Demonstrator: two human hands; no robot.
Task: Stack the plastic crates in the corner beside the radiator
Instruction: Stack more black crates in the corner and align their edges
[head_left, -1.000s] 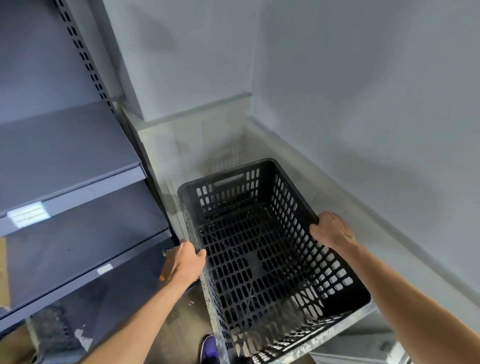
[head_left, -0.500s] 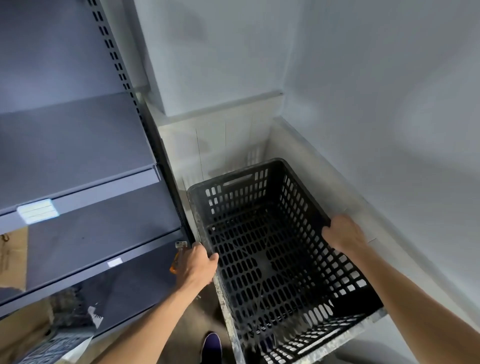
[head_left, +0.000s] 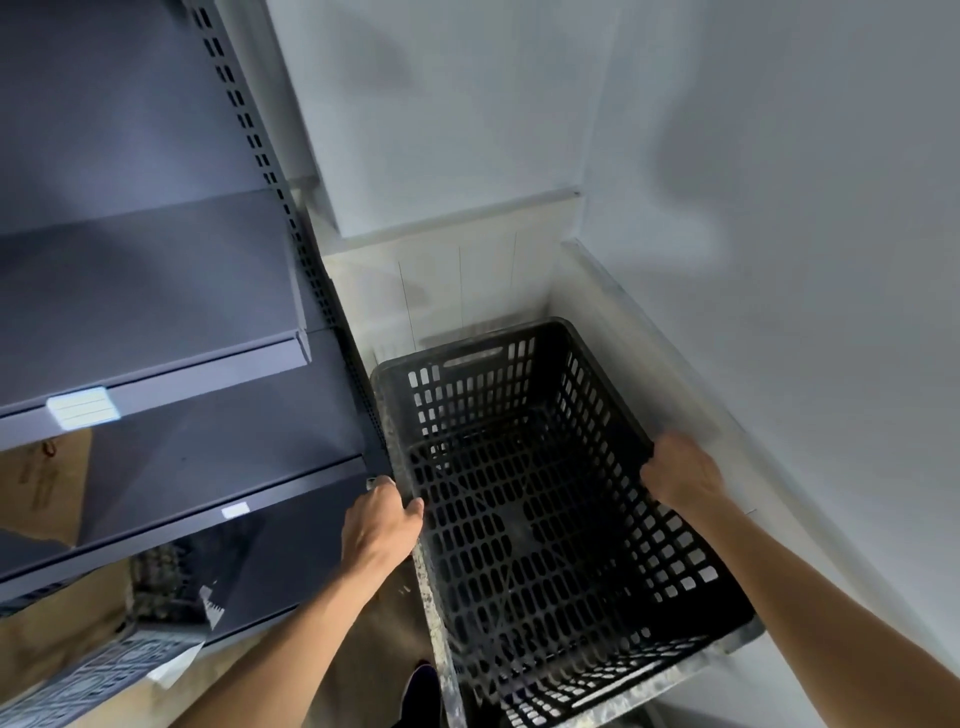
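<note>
Nearest, one dark shoe (head_left: 422, 682) shows at the bottom edge, just left of the crate (head_left: 524, 525). Two bare forearms reach forward to the one black slotted crate, which sits between the two hands with its open top up. The left hand (head_left: 381, 526) grips the left long rim, thumb hooked inside and fingers curled down the outside. The right hand (head_left: 681, 475) grips the right long rim about opposite, fingers curled over the edge. The near rim is speckled pale, and I cannot tell whether a second crate lies under it. The crate stands in the corner, its far end near the white panel (head_left: 457, 291) at the foot of the back wall (head_left: 441, 114), with the side wall (head_left: 779, 260) just beside it on the right. To the left is grey shelving (head_left: 156, 291) with two front edges, each bearing one white label (head_left: 83, 408).
</note>
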